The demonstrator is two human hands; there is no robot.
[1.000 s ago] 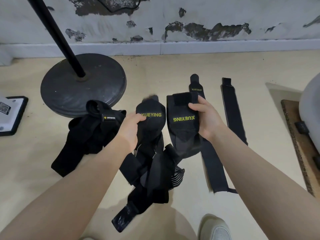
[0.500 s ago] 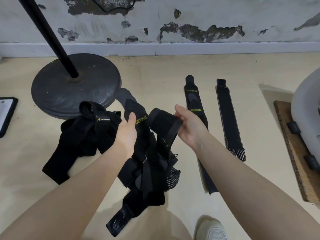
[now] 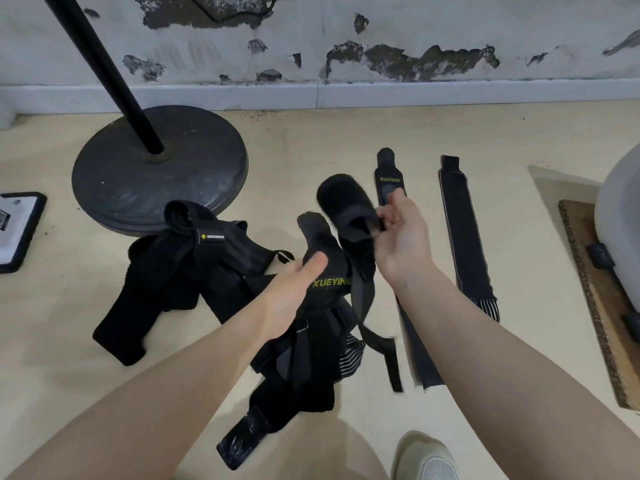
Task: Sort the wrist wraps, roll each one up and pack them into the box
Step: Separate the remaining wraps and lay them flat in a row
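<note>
Left hand (image 3: 291, 292) grips a black wrist wrap (image 3: 329, 271) (yellow "XUEYING" lettering) above the tangled pile of wraps (image 3: 214, 271) on the floor (image 3: 346, 140). Right hand (image 3: 401, 240) pinches a second wrap's fuzzy end (image 3: 346, 206). Two flattened wraps (image 3: 464, 233) lie just right, parallel.

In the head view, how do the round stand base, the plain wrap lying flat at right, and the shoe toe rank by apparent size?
1. round stand base
2. plain flat wrap
3. shoe toe: cut by the frame edge and nearest the camera, so its place is unsure.
</note>
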